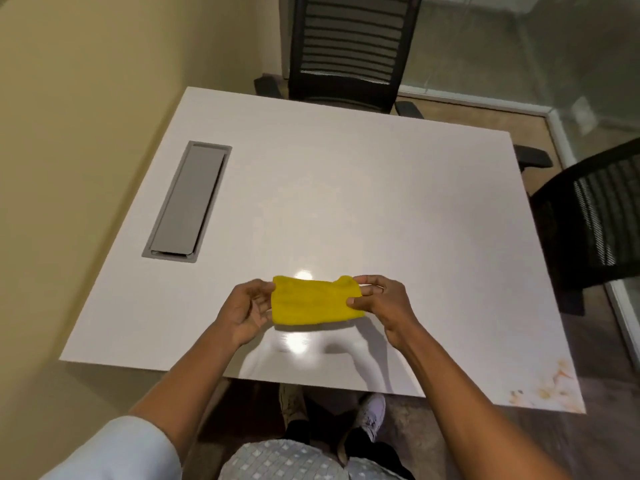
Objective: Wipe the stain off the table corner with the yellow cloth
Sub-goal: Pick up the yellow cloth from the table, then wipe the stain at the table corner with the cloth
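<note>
Yellow cloth [313, 303]: folded, held above the surface [381, 188] near its near edge, pinched at its ends by fingers of left hand [247, 311] and right hand [382, 301]. Stain [550, 386]: near-right corner, untouched. Risk: smearing or overshooting the edge may be expected. Open room is afforded between; chair [595, 216] stands beside the right edge.

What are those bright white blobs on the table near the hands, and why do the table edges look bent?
In the head view, the blobs are glare from a light above on the glossy table, just above and below the yellow cloth; the hands cast soft shadows there; the wide-angle lens bows the edges.
</note>
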`<act>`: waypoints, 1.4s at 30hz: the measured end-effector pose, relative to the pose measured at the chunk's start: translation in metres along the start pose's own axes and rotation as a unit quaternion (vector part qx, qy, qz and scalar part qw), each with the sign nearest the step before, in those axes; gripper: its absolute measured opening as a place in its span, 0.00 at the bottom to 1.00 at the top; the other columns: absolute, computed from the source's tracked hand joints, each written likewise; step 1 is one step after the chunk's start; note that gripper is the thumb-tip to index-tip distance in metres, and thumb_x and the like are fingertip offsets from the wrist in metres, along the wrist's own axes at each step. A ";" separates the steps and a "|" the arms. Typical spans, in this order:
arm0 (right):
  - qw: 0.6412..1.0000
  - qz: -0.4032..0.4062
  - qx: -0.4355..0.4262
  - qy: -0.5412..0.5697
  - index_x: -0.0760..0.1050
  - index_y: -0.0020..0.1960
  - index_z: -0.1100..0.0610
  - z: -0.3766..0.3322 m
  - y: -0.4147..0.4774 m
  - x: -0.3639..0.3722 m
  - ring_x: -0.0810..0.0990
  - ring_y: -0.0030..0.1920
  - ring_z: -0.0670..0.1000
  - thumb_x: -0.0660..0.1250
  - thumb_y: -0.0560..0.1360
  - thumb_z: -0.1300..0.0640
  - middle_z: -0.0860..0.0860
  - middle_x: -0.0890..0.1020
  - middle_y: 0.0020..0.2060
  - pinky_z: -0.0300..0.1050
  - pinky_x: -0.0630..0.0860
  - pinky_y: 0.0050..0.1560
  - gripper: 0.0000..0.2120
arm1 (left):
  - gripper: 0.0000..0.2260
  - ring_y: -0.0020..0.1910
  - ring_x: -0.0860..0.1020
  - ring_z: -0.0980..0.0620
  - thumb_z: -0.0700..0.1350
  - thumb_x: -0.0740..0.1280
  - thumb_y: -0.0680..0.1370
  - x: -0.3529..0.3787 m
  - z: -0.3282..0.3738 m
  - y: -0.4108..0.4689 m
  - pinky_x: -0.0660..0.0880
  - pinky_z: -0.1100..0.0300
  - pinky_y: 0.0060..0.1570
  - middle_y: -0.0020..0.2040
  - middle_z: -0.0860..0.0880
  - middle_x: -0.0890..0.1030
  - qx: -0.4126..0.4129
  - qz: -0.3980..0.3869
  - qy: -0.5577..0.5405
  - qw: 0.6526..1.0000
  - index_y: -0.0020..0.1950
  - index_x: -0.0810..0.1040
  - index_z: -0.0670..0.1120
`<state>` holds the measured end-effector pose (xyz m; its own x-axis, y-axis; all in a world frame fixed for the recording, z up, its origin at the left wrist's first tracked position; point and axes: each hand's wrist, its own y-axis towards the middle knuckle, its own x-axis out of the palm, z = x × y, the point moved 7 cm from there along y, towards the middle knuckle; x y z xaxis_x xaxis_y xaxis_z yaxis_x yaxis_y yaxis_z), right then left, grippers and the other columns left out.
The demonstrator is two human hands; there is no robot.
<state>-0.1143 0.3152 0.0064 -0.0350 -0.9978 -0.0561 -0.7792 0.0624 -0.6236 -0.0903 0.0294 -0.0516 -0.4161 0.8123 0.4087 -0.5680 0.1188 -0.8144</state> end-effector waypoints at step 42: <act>0.942 0.165 -0.199 -0.215 0.85 0.47 0.49 -0.047 -0.090 -0.413 0.84 0.45 0.49 0.81 0.73 0.52 0.46 0.86 0.42 0.46 0.82 0.47 0.06 | 0.11 0.39 0.81 0.52 0.49 0.72 0.84 0.398 -0.131 -0.071 0.82 0.52 0.46 0.37 0.48 0.83 0.321 -0.199 0.597 0.708 0.43 0.86 0.48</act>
<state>-0.0594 0.7203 0.1223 -0.1266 -0.8186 -0.5602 -0.9459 0.2698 -0.1805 -0.1233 0.4192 0.1150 0.5470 0.7367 -0.3977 -0.8364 0.5014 -0.2215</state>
